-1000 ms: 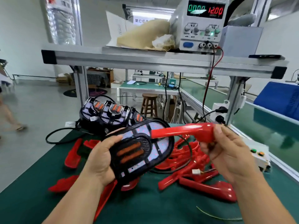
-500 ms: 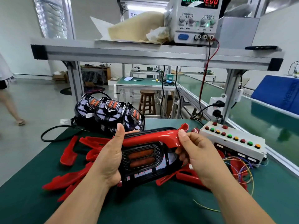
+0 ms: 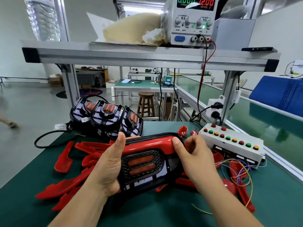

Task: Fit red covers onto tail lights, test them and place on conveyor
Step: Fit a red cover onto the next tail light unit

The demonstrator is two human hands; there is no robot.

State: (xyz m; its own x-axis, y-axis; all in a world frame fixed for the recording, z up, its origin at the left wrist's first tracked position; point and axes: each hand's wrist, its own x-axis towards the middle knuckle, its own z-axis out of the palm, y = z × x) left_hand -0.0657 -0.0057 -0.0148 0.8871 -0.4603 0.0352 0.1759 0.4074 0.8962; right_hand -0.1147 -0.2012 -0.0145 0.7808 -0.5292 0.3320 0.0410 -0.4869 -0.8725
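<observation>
A black tail light (image 3: 144, 167) with two orange strips is held over the green bench. My left hand (image 3: 109, 166) grips its left end, thumb up on the top edge. A red cover (image 3: 149, 144) lies along the light's upper rim. My right hand (image 3: 195, 156) pinches the cover's right end, thumb pressed on it. Several loose red covers (image 3: 65, 161) lie scattered on the mat under and beside the light. Three more bare tail lights (image 3: 106, 117) stand stacked at the back left.
A white test box (image 3: 232, 145) with coloured buttons and loose coloured wires (image 3: 237, 171) sits at the right. A power supply (image 3: 191, 20) reading 12.00 stands on the overhead shelf (image 3: 114, 54). The green conveyor (image 3: 270, 125) runs along the right.
The red cover went from held apart in my right hand to lying on the tail light's top rim. Both hands lowered the light toward the bench, and my right thumb now presses the cover's end.
</observation>
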